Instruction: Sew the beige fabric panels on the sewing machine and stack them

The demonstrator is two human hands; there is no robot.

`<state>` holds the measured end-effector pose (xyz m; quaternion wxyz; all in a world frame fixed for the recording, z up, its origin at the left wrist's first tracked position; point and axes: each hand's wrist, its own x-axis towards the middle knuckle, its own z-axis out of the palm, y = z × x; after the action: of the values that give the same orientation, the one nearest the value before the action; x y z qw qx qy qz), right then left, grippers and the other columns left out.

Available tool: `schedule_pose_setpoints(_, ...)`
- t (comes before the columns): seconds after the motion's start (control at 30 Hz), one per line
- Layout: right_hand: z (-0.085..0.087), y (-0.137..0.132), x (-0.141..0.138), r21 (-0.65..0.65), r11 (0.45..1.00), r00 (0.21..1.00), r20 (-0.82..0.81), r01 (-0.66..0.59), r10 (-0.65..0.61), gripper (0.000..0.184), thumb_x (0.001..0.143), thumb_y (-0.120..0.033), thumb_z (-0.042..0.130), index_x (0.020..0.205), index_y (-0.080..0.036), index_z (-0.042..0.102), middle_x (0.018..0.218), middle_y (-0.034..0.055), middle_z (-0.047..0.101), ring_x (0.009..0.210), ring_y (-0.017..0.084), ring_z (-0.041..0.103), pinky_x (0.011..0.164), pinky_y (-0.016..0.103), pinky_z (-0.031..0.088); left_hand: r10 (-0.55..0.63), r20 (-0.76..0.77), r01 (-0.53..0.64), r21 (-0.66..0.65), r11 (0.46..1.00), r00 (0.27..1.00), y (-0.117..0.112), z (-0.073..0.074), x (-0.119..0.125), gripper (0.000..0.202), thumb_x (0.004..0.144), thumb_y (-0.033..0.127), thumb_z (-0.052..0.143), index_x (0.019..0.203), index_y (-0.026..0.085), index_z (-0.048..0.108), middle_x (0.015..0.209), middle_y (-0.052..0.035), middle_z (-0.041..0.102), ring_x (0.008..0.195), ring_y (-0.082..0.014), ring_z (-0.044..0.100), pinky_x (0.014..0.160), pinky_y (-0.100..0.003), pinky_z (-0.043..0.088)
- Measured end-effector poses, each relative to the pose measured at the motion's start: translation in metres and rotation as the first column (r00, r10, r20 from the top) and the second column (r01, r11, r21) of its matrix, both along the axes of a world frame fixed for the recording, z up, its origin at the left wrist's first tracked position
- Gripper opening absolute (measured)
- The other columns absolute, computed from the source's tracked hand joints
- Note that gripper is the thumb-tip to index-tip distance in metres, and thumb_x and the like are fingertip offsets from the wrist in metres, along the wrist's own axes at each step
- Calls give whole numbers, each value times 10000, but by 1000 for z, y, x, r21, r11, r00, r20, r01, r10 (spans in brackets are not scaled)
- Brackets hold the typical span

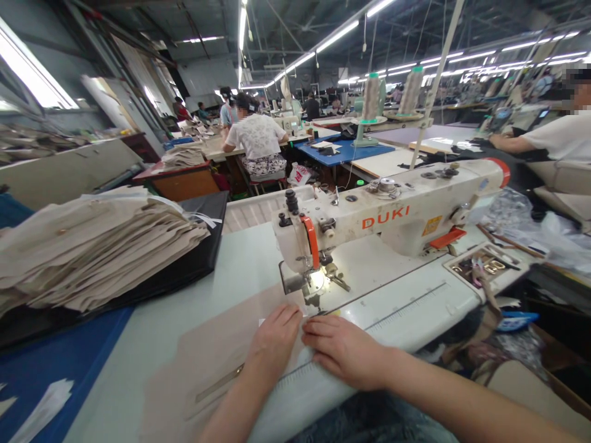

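A thin beige fabric panel [184,363] with a zipper [219,383] set in it lies on the pale sewing table, its far corner near the lit presser foot. My left hand [276,339] rests on the panel, fingers bent and closed at its right edge. Close beside it, my right hand [344,351] has its fingers together, thumb side hidden, pinching at the same edge. The fingertips of both hands nearly meet, just in front of the needle area of the white sewing machine [388,215]. A small white tag [261,322] shows beside my left hand.
Left, a stack of beige fabric pieces [106,246] lies on black material. White strips [44,412] sit on a blue surface. A tray [484,267] with scissors and metal parts is at right. Thread cones [370,98] stand behind; co-workers sit ahead and at right.
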<state>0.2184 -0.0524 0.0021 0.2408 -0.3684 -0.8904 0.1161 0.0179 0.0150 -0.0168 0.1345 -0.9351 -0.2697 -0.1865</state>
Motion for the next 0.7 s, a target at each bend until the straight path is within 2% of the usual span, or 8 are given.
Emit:
schedule_pose_setpoints(0.1,6,12,4,0,1000,1000,11,-1,1,221,969,-190,481,1082,-127,661,1043,94,684,1001,205,593,953,321,459,3,-2,-3,-1,1000,1000,1,-4,-2,352,874,-4,398,1047,143,667,1025,-91,699,1037,-202,629,967,-336,501)
schedule_pose_setpoints(0.23,7,31,7,102,991,994,64,81,-88,160,940,-167,531,996,-140,679,872,69,677,846,200,585,820,312,481,12,22,-13,24,1000,1000,1,-7,-3,373,887,8,369,1073,137,665,1036,-96,698,1033,-197,633,949,-325,511)
schedule_pose_setpoints(0.37,2,40,6,150,986,993,79,74,-86,127,920,-161,566,955,-136,686,840,77,658,829,204,576,781,310,473,-5,38,3,56,998,999,-1,-3,-1,376,887,-6,361,1054,121,673,1005,-100,706,1011,-195,641,944,-318,514)
schedule_pose_setpoints(0.57,-5,35,7,203,979,998,62,19,-32,173,937,-176,516,918,-159,687,821,69,648,790,196,551,760,310,468,9,146,-11,13,1000,989,-5,4,3,376,886,-16,373,998,153,690,977,-80,715,981,-180,656,923,-312,537)
schedule_pose_setpoints(0.7,-7,34,8,232,973,999,45,0,-11,185,931,-183,513,874,-167,688,796,63,634,778,195,539,750,310,463,-14,173,4,58,998,985,-5,7,5,383,894,-15,356,939,153,696,923,-76,716,934,-174,668,905,-301,547)
